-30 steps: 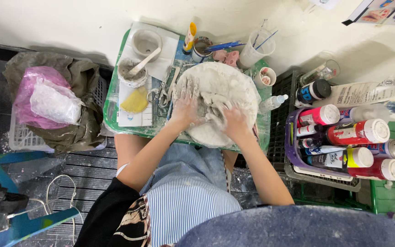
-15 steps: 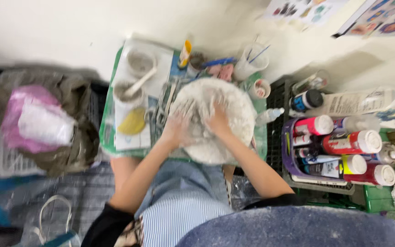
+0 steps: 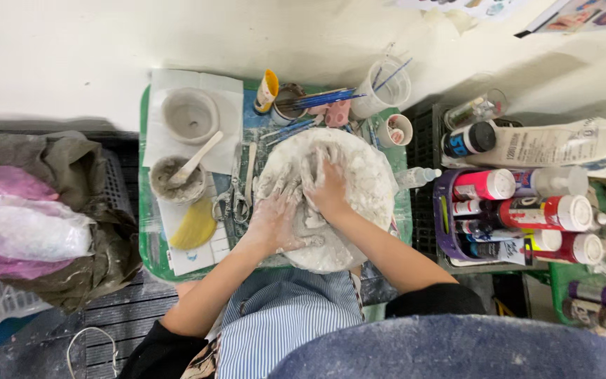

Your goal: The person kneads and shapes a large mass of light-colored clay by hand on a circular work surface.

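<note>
A large round white plaster-covered form (image 3: 359, 175) lies on a green tray (image 3: 146, 245) in front of me. My left hand (image 3: 275, 217), smeared white, presses flat on its left side with fingers spread. My right hand (image 3: 327, 186), also coated in white paste, lies palm down on the middle of the form, fingers pointing away from me. Neither hand holds a tool.
On the tray's left stand an empty white cup (image 3: 189, 116), a cup of grey paste with a stick (image 3: 177, 179), a yellow scraper (image 3: 194, 228) and scissors (image 3: 231, 203). Brushes in cups (image 3: 387, 84) stand behind. A purple basket of paint bottles (image 3: 520, 210) is right; a bagged bundle (image 3: 26, 224) left.
The camera view shifted and zoomed. My right hand slid from the form's right side toward its middle, and my left hand moved lower down on the left side.
</note>
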